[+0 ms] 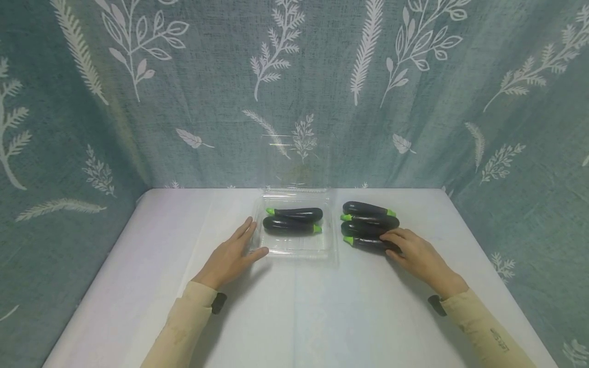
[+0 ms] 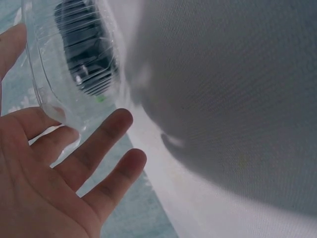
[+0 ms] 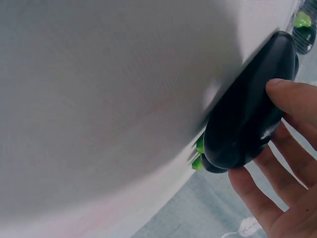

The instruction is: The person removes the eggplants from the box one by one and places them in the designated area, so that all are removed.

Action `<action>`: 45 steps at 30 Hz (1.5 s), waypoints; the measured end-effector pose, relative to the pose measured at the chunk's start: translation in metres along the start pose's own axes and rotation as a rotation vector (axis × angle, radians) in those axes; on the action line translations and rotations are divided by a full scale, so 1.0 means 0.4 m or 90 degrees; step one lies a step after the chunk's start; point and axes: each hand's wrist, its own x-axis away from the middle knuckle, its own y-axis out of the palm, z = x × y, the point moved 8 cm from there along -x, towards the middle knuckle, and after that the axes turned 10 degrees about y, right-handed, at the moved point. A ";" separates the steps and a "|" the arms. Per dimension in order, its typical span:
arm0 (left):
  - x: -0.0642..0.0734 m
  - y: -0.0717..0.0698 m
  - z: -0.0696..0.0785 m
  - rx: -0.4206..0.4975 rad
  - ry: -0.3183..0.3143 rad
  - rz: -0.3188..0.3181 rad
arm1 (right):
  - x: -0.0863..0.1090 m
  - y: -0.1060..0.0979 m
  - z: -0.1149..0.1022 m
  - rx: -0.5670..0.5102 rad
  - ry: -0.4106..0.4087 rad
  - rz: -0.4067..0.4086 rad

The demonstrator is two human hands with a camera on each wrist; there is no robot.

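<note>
Two dark eggplants (image 1: 289,225) lie side by side in a clear plastic clamshell box (image 1: 299,252), its lid (image 1: 294,163) standing up at the back. At the box's left side my left hand (image 1: 230,260) touches the rim with fingers spread and fairly straight; the left wrist view shows the fingertips at the clear wall (image 2: 42,94). To the right of the box, several eggplants (image 1: 368,208) lie in a stacked row. My right hand (image 1: 416,255) pinches the nearest eggplant (image 3: 250,109) by its rounded right end, thumb on the near side, fingers on the far side.
A white-covered table (image 1: 294,312) carries everything. Behind it and along both sides hangs a blue-green curtain (image 1: 207,102) with white leaf prints. In the right wrist view, an eggplant in the box (image 3: 304,37) shows at the upper right corner.
</note>
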 end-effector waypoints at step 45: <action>-0.003 0.004 -0.006 -0.011 0.007 0.012 | -0.105 0.002 -0.120 -0.093 0.040 -0.011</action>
